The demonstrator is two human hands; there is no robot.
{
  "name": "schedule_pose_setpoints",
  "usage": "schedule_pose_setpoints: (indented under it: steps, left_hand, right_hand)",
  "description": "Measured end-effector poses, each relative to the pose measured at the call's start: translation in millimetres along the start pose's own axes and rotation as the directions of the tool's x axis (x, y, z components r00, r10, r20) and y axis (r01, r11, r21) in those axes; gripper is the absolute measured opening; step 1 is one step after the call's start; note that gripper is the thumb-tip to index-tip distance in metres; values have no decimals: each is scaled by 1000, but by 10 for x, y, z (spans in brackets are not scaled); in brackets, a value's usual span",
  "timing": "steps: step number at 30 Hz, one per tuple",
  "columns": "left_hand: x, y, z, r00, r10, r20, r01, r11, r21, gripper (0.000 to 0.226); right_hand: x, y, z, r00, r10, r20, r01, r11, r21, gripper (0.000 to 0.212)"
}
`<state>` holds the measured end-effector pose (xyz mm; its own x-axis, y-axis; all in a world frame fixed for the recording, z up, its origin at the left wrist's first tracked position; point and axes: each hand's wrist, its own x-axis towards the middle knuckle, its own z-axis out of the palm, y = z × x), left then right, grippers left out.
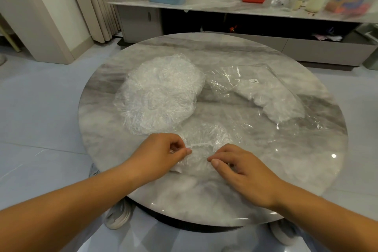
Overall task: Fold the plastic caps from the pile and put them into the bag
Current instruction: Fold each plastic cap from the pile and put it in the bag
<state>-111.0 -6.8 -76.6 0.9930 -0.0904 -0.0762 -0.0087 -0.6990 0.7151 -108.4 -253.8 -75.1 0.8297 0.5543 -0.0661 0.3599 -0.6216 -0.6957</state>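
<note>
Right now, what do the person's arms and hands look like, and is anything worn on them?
The left forearm and right forearm are bare, with no sleeves in view. The left hand and right hand wear no gloves, and no ring, watch or bracelet shows. The visible thumbnails look short and unpainted.

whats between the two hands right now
In the head view, one crumpled clear plastic cap lies between the left hand and the right hand. Both hands pinch its near edge over the table.
</note>
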Motion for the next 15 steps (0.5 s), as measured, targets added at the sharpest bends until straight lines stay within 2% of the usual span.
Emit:
schedule_pose_setpoints:
  steps: [5,11,15]
  left_hand:
    - [62,-8,48,999,-33,-30,39,972,230,37]
    - [22,-53,9,993,-113,-31,117,957,267,46]
    - [-83,-21,-27,992,-122,-36,126,909,396,53]
  right_hand:
    - [21,52,5,997,-10,82,25,984,-175,35]
    - [-54,69,-7,984,-81,160,127,945,-302,62]
    - [-97,25,-31,972,-85,219,153,936,-317,65]
